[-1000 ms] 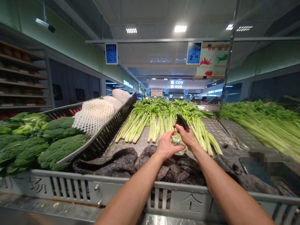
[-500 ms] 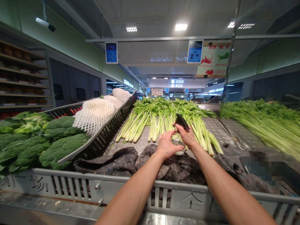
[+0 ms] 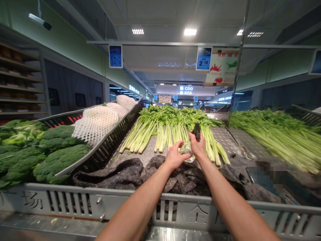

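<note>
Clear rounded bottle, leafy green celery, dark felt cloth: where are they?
Clear rounded bottle (image 3: 186, 147): head view, on its transparent side.
Leafy green celery (image 3: 170, 115): head view, on its leaves.
Dark felt cloth (image 3: 122, 174): head view, on a fold.

Bare tray (image 3: 149, 149) shows left of centre, a narrow lane between two celery bunches (image 3: 136, 142), running toward the dark crumpled cloth (image 3: 120, 174). Second bare strip right of centre, celery to mirrored side wall (image 3: 263, 134). Air open mid-frame, leaf tops up to price card (image 3: 204, 58). Barriers: slanted black crate wall (image 3: 112, 139) at left; grey crate rim (image 3: 120, 192) across bottom. Clear bottle (image 3: 187, 147) fills the space between left hand (image 3: 175, 155) and right hand (image 3: 198, 145); any slit by the left fingertips hard to judge.
</note>
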### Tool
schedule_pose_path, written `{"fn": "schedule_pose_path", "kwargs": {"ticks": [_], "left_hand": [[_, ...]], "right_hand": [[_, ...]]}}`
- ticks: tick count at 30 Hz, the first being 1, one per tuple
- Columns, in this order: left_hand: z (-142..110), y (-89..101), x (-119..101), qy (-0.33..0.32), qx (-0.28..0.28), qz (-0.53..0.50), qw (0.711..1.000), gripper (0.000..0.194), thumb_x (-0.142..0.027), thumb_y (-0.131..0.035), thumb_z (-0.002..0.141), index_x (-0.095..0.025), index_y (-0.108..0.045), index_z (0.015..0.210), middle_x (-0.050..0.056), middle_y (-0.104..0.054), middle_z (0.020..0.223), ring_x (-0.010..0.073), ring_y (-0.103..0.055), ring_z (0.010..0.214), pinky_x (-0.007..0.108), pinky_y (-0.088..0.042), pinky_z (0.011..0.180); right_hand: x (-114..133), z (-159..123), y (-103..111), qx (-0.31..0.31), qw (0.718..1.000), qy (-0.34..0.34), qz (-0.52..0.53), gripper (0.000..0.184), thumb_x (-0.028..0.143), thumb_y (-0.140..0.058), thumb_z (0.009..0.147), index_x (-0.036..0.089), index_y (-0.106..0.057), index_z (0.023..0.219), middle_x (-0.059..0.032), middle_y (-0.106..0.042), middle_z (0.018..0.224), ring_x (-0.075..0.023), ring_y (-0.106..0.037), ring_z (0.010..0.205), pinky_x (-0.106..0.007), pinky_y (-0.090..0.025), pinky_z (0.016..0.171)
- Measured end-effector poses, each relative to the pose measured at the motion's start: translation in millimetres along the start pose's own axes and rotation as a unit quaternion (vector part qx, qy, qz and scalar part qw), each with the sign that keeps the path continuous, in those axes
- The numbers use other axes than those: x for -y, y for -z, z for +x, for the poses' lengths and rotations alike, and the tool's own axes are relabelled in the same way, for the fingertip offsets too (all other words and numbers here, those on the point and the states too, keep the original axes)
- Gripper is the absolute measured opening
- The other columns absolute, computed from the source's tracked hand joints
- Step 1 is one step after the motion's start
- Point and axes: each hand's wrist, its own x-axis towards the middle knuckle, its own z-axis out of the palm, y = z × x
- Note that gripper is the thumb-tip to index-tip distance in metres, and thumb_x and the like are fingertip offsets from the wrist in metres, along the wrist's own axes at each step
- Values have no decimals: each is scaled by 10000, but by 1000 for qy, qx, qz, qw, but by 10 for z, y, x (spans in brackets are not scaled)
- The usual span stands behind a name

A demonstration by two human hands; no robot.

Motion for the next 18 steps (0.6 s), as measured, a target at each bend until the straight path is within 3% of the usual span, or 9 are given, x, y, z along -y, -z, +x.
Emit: {"fn": "schedule_pose_path", "kwargs": {"ticks": [4, 11, 18], "left_hand": [[-34, -58, -126, -3, 28, 18, 999, 601, -411, -625, 547, -205, -450, 1085, 52, -561, 1027, 202, -496, 954, 357, -353, 868], [-212, -247, -434, 7, 53, -9, 999, 616, -438, -612, 549, -232, -436, 1102, 46, -552, 1050, 208, -500, 952, 348, -374, 841], [-351, -340, -536, 22, 44, -59, 997, 642, -411, -611, 558, -231, -401, 1137, 49, -521, 1091, 206, -465, 1003, 331, -348, 874]], "right_hand": [[30, -19, 158, -2, 1000, -15, -18, 314, 428, -438, 653, 175, -544, 806, -33, -563, 691, -171, -503, 619, -275, -376, 575], [119, -66, 570, -3, 988, 8, -152, 299, 440, -405, 664, 186, -517, 775, -22, -527, 610, -180, -470, 571, -281, -340, 533], [207, -139, 727, -3, 987, 12, -161, 351, 438, -388, 660, 174, -519, 850, -48, -554, 707, -200, -498, 659, -295, -349, 593]]}}
